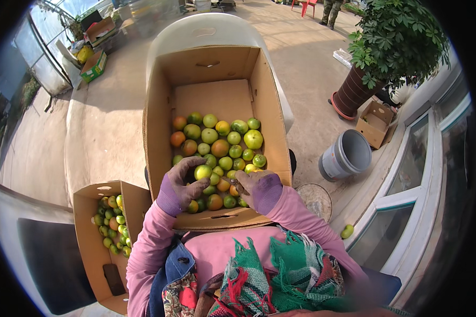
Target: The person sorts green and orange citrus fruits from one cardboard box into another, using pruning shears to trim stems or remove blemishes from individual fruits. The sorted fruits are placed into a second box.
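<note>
My left hand (178,184), in a soiled work glove with a purple cuff, holds a yellow-green tomato (203,172) between thumb and fingers. To its right is my gloved right hand (261,188), closed around a small cutting tool (238,185), probably snips; its handles are mostly hidden in the palm. The tool's tip points at the held tomato, a small distance away. Both hands are over the near half of a large cardboard box (218,93). Green and orange tomatoes (209,136) lie loosely across its floor, and its far end shows bare cardboard.
The box rests on a white plastic chair (206,29). At lower left stands another cardboard box (87,245) holding tomatoes and a dark flat object (113,279). On the right are a grey bucket (343,156), a potted plant (353,91) and a glazed door (404,170). A person's legs (331,12) show far off.
</note>
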Available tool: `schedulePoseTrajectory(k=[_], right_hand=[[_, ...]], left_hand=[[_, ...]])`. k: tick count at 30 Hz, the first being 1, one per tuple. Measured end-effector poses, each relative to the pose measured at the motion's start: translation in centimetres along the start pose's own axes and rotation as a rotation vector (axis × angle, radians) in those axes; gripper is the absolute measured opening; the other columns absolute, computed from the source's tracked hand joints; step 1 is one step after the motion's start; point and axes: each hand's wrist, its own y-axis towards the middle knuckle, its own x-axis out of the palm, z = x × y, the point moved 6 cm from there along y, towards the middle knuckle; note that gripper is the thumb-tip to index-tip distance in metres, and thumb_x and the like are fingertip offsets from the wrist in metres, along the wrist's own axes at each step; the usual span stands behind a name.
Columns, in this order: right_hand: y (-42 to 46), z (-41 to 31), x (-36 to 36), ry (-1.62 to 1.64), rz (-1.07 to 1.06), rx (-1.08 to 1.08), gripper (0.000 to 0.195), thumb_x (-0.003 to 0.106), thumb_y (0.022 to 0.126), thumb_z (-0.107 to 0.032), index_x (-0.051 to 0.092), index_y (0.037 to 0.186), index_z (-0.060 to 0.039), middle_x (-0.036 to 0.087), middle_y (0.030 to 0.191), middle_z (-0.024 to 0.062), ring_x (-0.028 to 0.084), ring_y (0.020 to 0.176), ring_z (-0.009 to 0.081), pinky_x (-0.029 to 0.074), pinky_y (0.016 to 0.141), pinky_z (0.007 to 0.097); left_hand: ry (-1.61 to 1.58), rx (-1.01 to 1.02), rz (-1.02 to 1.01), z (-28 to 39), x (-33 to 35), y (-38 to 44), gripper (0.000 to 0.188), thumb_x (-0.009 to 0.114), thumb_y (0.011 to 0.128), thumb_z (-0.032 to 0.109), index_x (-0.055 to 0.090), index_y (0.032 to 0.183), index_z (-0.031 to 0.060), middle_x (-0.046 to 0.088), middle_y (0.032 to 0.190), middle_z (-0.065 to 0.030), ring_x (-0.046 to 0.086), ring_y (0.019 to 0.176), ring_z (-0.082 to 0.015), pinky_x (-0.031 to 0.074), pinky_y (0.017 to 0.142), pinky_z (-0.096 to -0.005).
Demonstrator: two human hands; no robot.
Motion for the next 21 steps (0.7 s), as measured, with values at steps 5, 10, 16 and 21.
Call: schedulePoseTrajectory(k=[5, 10, 16, 21], right_hand=[[0.8, -0.5, -1.3, 0.031, 0.039, -0.013, 0.046, 0.070, 0.085, -0.028, 0.053, 0.121, -0.0045, 0.068, 0.087, 0.0184, 0.067, 0.081, 0.0383, 0.052, 0.073, 0.0487], [0.0, -0.5, -1.5, 0.080, 0.019, 0.029, 0.059, 0.075, 0.080, -0.021, 0.053, 0.131, -0.0019, 0.067, 0.103, 0.0228, 0.065, 0.096, 0.0404, 0.052, 0.085, 0.0484], [0.6, -1.5, -1.3, 0.034, 0.102, -0.115, 0.063, 0.076, 0.079, -0.018, 0.051, 0.134, -0.0017, 0.067, 0.100, 0.0218, 0.065, 0.092, 0.0410, 0.051, 0.082, 0.0492], [0.7, -1.4, -0.7, 0.060, 0.048, -0.097, 0.062, 0.076, 0.079, -0.018, 0.052, 0.133, -0.0021, 0.067, 0.104, 0.0227, 0.065, 0.095, 0.0413, 0.051, 0.083, 0.0496]], left_hand=[[-0.069, 0.334, 0.698, 1.7, -10.6, -4.2, 0.042, 0.068, 0.091, -0.003, 0.054, 0.131, -0.0021, 0.062, 0.121, -0.0093, 0.062, 0.105, -0.0152, 0.053, 0.093, -0.0282], [0.149, 0.046, 1.191, -7.8, -26.6, -10.4, 0.040, 0.079, 0.087, 0.007, 0.063, 0.123, 0.0018, 0.068, 0.102, -0.0079, 0.064, 0.089, -0.0143, 0.053, 0.077, -0.0256], [0.533, -0.515, 0.955, -22.7, -33.3, -18.0, 0.042, 0.084, 0.081, 0.020, 0.067, 0.116, 0.0029, 0.072, 0.092, -0.0097, 0.067, 0.081, -0.0162, 0.055, 0.074, -0.0293], [0.920, -0.923, 0.734, -24.2, -32.0, -18.6, 0.055, 0.083, 0.075, 0.026, 0.067, 0.125, 0.0088, 0.072, 0.112, -0.0191, 0.070, 0.104, -0.0313, 0.055, 0.091, -0.0377]])
